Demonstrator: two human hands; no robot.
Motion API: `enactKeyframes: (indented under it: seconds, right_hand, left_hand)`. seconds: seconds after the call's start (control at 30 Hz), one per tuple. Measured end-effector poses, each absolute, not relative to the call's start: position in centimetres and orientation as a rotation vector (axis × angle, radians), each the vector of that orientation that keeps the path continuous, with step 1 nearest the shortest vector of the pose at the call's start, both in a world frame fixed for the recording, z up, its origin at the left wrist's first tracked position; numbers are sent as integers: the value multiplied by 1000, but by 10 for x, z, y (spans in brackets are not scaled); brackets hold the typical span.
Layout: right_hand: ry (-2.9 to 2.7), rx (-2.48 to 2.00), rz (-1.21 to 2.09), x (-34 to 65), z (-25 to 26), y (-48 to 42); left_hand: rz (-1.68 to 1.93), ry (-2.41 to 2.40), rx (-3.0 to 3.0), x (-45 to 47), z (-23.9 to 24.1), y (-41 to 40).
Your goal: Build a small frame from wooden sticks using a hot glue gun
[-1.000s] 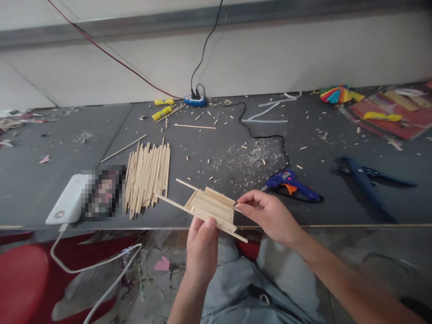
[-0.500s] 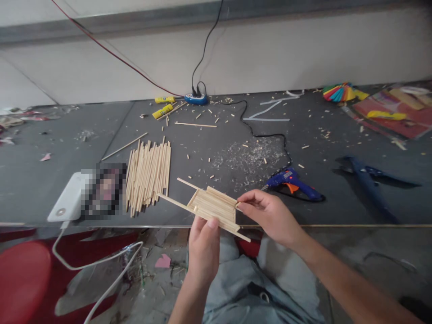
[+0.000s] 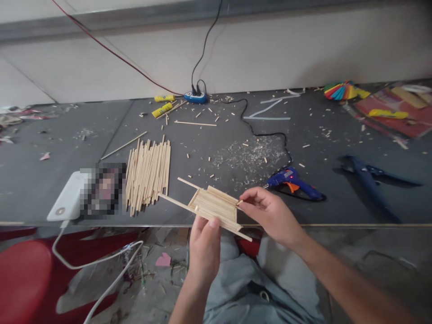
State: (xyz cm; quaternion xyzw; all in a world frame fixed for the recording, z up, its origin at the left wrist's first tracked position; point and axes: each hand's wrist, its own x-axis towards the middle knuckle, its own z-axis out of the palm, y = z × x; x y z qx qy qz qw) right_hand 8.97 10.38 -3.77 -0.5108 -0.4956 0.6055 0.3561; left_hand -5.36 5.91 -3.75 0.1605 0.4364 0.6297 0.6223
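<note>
A small frame of pale wooden sticks [image 3: 216,203], with a floor of sticks laid side by side and two longer rails poking out, is held over the table's front edge. My left hand [image 3: 205,245] grips its near side, thumb on top and fingers underneath. At its right end, my right hand [image 3: 266,211] pinches a short piece of wooden stick [image 3: 240,202] between thumb and fingertips. Whether that piece touches the frame I cannot tell. Behind my right hand lies a blue glue gun [image 3: 293,182] with an orange trigger and a lit red light.
A pile of wooden sticks [image 3: 148,175] lies left of the frame, beside a white power bank [image 3: 69,195] with a cable. Dark blue cutters [image 3: 369,184] rest at right. A blue power strip [image 3: 195,96] and yellow tubes [image 3: 162,110] stand near the wall. A red stool [image 3: 23,283] is below left.
Both hands and the stick frame stay nearly in place. My right fingertips have shifted slightly right, and the short piece in them shows more clearly.
</note>
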Motion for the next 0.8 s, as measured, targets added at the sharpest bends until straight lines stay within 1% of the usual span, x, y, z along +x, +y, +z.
enactKeyframes:
  seconds: [0.23, 0.6, 0.8]
  right_hand:
    - [-1325, -1358, 1548, 91, -35, 105]
    - [-1588, -1411, 1493, 101, -32, 107]
    - [-1751, -1377, 1176, 103, -31, 109]
  left_hand:
    - [1445, 1012, 368, -54, -38, 58]
    - [1453, 1023, 386, -54, -39, 57]
    - [1448, 1040, 414, -53, -40, 55]
